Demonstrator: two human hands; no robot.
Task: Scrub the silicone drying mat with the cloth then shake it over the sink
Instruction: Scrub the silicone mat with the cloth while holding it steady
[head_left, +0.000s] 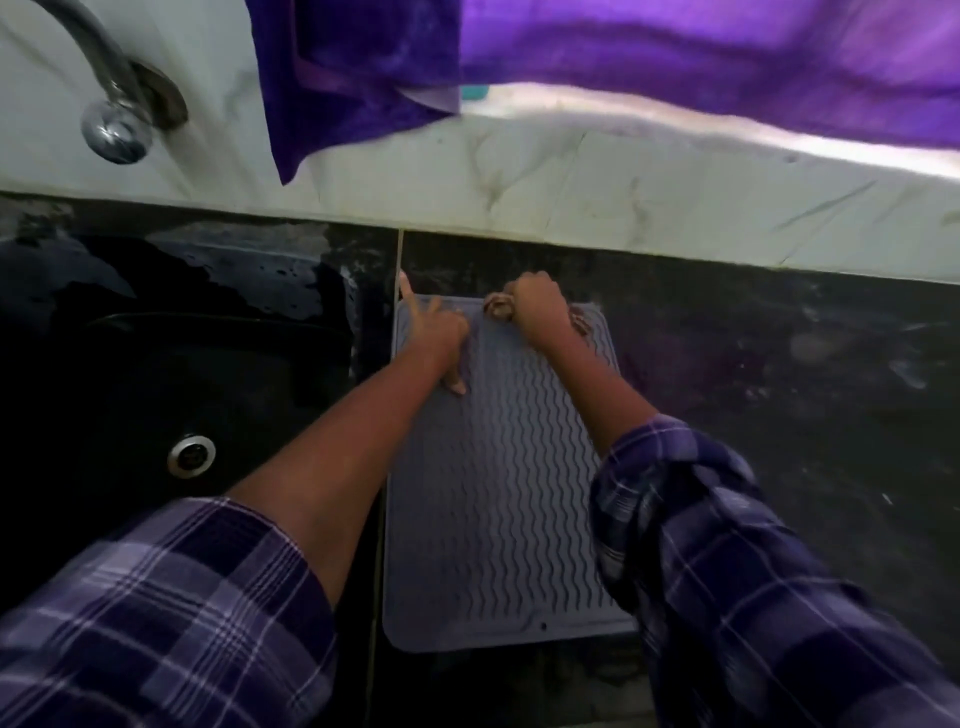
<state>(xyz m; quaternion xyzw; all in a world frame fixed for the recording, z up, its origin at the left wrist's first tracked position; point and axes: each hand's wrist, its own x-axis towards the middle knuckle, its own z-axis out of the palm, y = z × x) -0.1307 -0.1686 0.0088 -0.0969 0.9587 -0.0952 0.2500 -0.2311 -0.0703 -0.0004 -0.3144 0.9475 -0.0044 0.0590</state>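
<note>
A grey silicone drying mat (511, 499) with wavy ridges lies flat on the dark counter, just right of the sink. My left hand (439, 332) rests spread on the mat's far left corner, fingers apart, pressing it down. My right hand (537, 309) is closed around a small brownish cloth (497, 305) at the mat's far edge. Only bits of the cloth stick out on either side of the fist.
A black sink (156, 395) with a round metal drain (191, 455) sits to the left. A chrome tap (111, 111) comes out of the pale tiled wall above it. Purple towels (358, 88) hang over the ledge at the back. Dark counter (779, 374) extends to the right.
</note>
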